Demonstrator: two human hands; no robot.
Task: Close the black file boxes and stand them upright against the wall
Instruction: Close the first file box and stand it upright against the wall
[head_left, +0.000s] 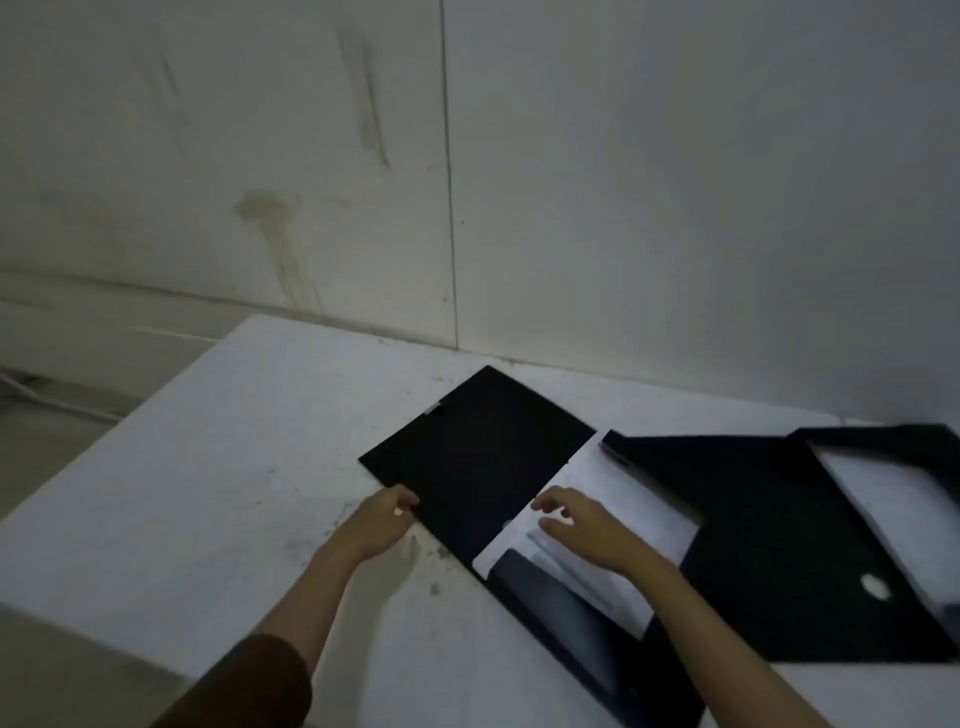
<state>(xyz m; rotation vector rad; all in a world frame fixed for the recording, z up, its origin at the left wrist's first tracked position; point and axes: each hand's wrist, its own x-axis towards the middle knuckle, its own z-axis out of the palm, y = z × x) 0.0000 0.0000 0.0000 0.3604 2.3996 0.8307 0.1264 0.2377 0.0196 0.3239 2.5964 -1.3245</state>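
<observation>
Nearest: brown sleeve (249, 680) on the left forearm, right forearm bare.

Left hand (382, 519) sits at the near-left edge of the flat black cover flap (478, 457) of the nearer black file box (550, 582). Fingers curled loosely against that edge, thumb side up. Looks like a pinch to lift the flap, but can't tell whether it's actually gripped or just touching.

Right hand (582, 525) is spread open, palm down, resting on the white sheets of paper (613, 499) inside the box tray. Holding nothing. Probably pressing the stack flat so it doesn't shift or catch when the flap swings over.

The nearer box lies fully open, flat on the white scuffed counter (208, 467), angled diagonally, flap toward the wall. Not closed, not upright.

Second black file box (779, 519) is just right of it, also open and flat, its cover overlapping the first box's far-right side, white paper (893, 499) showing in its tray near the frame edge. Untouched.

Beyond: pale stained wall (311, 182) with a vertical seam, meeting the counter's far edge. Nothing stands against it yet.

Judgement: task at the start, first flap about to be folded. Risk: the overlap with the second box may snag the closing.
</observation>
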